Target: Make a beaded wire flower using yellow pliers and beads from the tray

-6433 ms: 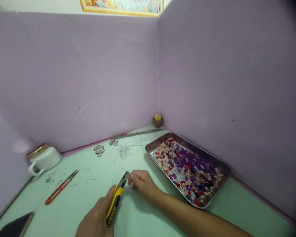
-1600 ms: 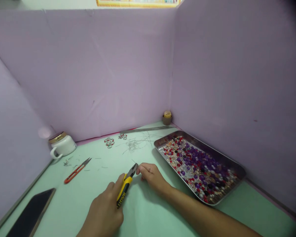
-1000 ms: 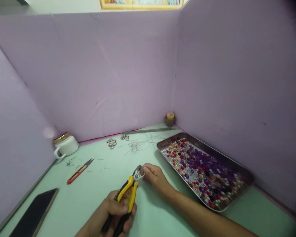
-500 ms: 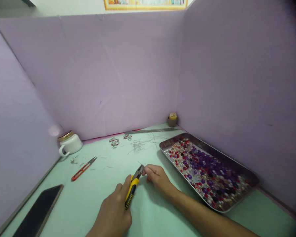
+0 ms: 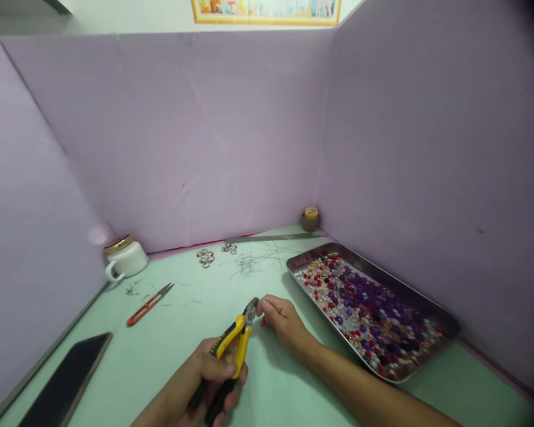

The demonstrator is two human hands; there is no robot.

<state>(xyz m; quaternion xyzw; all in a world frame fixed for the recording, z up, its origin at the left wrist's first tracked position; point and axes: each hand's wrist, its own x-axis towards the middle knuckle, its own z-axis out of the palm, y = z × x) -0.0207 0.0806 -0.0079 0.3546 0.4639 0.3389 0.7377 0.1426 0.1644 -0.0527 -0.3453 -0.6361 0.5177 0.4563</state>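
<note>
My left hand (image 5: pixel 218 373) is wrapped around the handles of combination pliers (image 5: pixel 239 344) with yellow and black grips. The handles stand spread, and the plier head points away from me, up against the fingertips of my right hand (image 5: pixel 282 320). Thumb and forefinger of that hand are pinched at the jaws on what seems to be a thin wire, mostly hidden by the fingers. Beyond the hands lie a tangle of fine wires (image 5: pixel 249 264) and two small clusters of wire with red beads, one cluster (image 5: pixel 205 257) left of the other (image 5: pixel 229 248).
A metal tray (image 5: pixel 360 359) of mixed beads stands at right. Thread snips (image 5: pixel 149 305) with orange handles, wire scraps (image 5: pixel 132 289), a phone (image 5: pixel 66 379) and a white lidded mug (image 5: pixel 131 259) are at left. Long straight wires (image 5: pixel 278 237) and a small pot (image 5: pixel 310 219) lie along the back wall.
My left hand has turned over, and the pliers have rolled so both handles now show spread apart. The wire end seen past the jaws earlier no longer shows. My right hand stays nearly still.
</note>
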